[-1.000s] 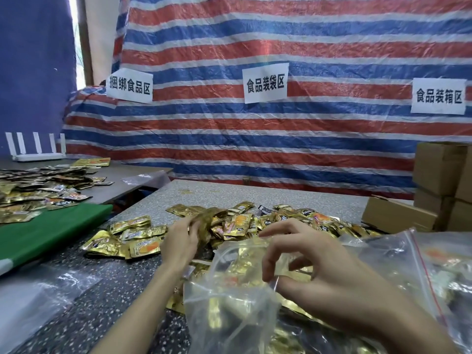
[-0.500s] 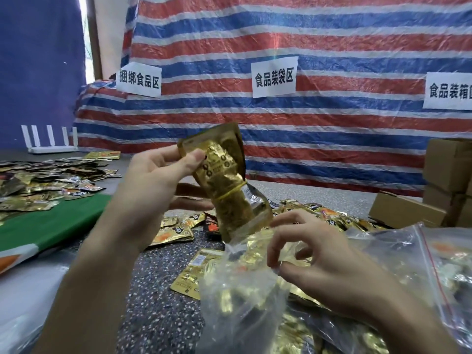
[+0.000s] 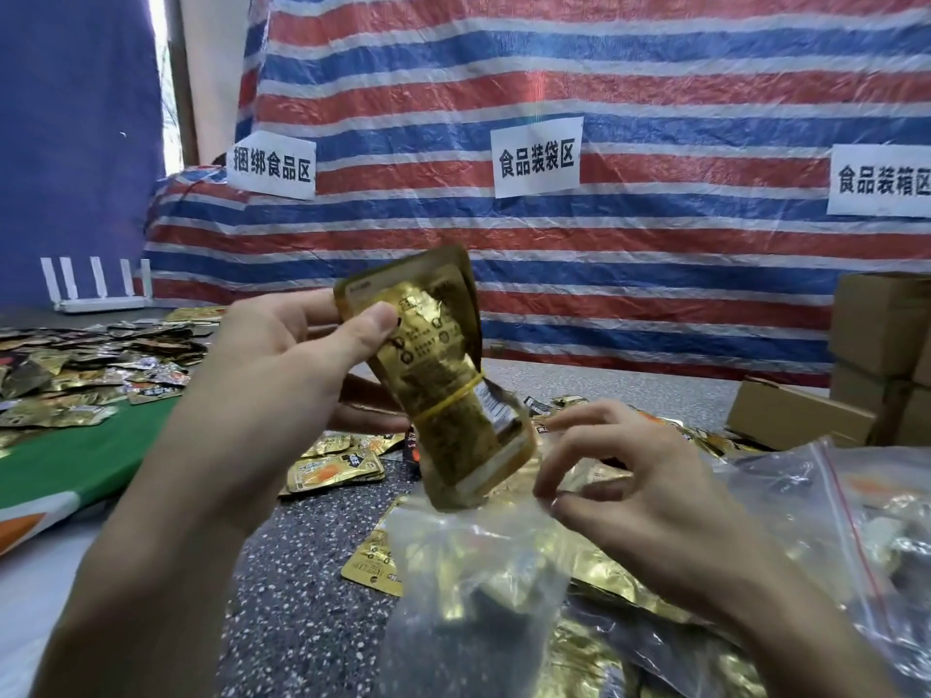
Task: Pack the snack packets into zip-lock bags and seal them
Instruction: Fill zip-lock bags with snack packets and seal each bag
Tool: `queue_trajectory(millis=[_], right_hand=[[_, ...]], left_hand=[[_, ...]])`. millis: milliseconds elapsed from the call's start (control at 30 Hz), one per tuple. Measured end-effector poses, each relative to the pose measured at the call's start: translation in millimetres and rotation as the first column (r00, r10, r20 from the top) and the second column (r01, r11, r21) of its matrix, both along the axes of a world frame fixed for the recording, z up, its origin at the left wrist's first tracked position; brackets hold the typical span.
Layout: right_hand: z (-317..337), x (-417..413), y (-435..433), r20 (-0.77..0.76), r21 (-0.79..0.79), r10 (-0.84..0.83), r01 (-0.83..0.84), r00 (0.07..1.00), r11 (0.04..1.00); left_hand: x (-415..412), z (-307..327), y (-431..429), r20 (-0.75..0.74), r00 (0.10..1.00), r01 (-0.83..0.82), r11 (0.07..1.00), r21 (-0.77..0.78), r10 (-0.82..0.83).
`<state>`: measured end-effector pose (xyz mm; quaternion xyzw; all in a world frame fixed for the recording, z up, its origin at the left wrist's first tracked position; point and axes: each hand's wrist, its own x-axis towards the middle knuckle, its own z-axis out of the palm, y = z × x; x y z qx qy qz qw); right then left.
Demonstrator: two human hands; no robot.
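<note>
Two pinches to mind: left hand [image 3: 282, 375] thumb-and-fingers on the gold snack packet bundle [image 3: 443, 395] mid-frame, right hand [image 3: 645, 496] nipping the zip-lock bag [image 3: 443, 561] rim lower centre, so hold that mouth wide and slide straight down

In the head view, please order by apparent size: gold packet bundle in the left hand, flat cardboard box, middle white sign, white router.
1. gold packet bundle, helped by nearness to the camera.
2. flat cardboard box.
3. middle white sign and white router look alike; I do not rank them.
</note>
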<state>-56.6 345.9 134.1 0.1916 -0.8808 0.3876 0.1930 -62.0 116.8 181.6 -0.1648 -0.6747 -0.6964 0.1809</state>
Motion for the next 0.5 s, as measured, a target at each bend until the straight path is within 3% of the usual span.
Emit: queue_trajectory(millis=[200,267,333,433,500], right_hand=[[3,5,-7,-0.029,-0.130,0.046,-0.049,0.999,0.990],[3,6,-11,-0.042,-0.152,0.060,-0.066,0.997,0.986],[4,7,-12,-0.073,-0.206,0.061,-0.075,0.995,0.976],[7,7,-5,-0.115,-0.245,0.031,-0.059,0.993,0.968],[10,8,1,-0.112,-0.195,0.011,-0.033,0.994,0.980]], left_hand=[[-5,-5,10,0.083,0.996,0.038,0.993,-0.108,-0.029],[-12,-10,14,0.056,0.998,0.012,0.968,-0.250,0.003],[-18,-15,15,0.059,0.998,0.007,0.903,-0.430,0.020],[-25,-20,7,0.228,0.968,0.212,0.812,-0.543,-0.100],[-28,-20,1,0.265,0.950,0.299,0.730,-0.615,-0.166]])
